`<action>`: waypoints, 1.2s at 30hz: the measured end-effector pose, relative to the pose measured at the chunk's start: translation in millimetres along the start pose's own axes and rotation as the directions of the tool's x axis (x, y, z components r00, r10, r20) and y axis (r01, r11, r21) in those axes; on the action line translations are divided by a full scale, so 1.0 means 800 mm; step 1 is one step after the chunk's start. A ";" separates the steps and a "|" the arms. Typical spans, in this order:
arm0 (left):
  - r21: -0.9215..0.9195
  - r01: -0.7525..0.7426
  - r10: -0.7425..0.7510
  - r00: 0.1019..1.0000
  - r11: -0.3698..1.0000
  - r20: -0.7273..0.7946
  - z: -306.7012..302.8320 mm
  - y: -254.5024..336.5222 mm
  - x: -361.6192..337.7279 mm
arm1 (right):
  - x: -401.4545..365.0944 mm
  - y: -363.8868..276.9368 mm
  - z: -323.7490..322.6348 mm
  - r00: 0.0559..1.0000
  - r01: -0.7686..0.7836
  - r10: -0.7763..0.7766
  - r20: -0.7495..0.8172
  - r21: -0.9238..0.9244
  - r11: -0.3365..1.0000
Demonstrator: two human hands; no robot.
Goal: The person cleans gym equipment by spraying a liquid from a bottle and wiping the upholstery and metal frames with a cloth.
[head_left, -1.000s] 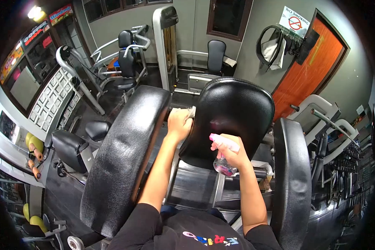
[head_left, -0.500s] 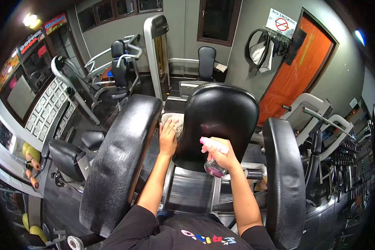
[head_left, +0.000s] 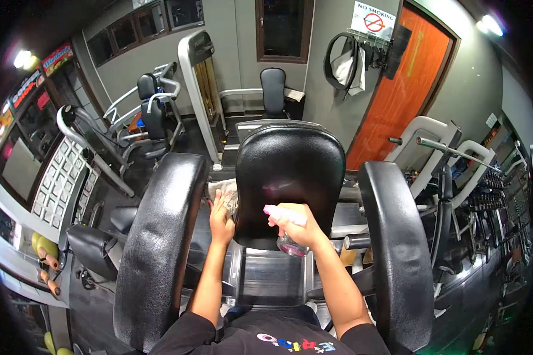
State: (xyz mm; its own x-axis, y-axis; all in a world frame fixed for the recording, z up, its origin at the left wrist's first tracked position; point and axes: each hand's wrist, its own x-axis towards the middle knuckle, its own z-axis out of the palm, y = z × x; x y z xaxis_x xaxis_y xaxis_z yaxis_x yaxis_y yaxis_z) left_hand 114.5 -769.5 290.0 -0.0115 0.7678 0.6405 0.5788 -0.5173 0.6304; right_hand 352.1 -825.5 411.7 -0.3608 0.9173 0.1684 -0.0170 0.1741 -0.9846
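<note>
In front of me stands a black padded backrest (head_left: 290, 157) with a faint shiny mark near its middle. My right hand (head_left: 299, 228) is wrapped round a clear spray bottle (head_left: 291, 245), whose pink nozzle points left over the pad's lower half. Pinkish liquid shows in the bottle's lower part. At the pad's left edge, my left hand (head_left: 221, 222) has a pale, crumpled cloth (head_left: 228, 190) under its fingers. Part of that cloth is hidden behind the fingers.
Long black arm pads flank me, a left pad (head_left: 160, 248) and a right pad (head_left: 397, 248). A weight-stack machine (head_left: 198, 89) rises beyond the backrest. An orange door (head_left: 397, 89) and a rack of dumbbells (head_left: 485, 192) are to the right.
The view has shifted, so the backrest and both hands sit further left in the picture. The bottle and cloth stay in the same hands, with little movement against the pad.
</note>
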 end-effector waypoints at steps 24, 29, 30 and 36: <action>-0.900 0.356 -0.832 0.396 -0.251 0.388 0.016 -0.088 -0.130 | 0.002 0.004 0.005 0.994 0.077 -0.074 -0.080 0.030 0.997; -0.899 0.375 -0.876 0.326 -0.225 0.356 -0.037 0.036 -0.073 | 0.003 0.000 0.008 0.994 -0.012 0.011 -0.109 -0.008 1.000; -0.904 0.371 -0.873 0.343 -0.213 0.346 -0.047 0.063 -0.062 | 0.001 -0.002 0.007 0.995 -0.006 0.004 -0.102 -0.018 1.000; -0.881 0.270 -0.622 0.629 -0.388 0.467 -0.091 0.157 -0.041 | -0.011 -0.002 0.008 0.989 -0.061 0.062 -0.136 0.010 0.998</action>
State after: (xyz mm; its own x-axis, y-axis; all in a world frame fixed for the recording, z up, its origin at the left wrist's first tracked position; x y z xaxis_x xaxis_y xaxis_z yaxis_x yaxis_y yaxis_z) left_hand 128.3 -887.2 380.2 0.0135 0.9810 -0.1934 -0.9464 0.0750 0.3142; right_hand 349.6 -836.1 411.4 -0.2311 0.9664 0.1122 -0.0040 0.1144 -0.9934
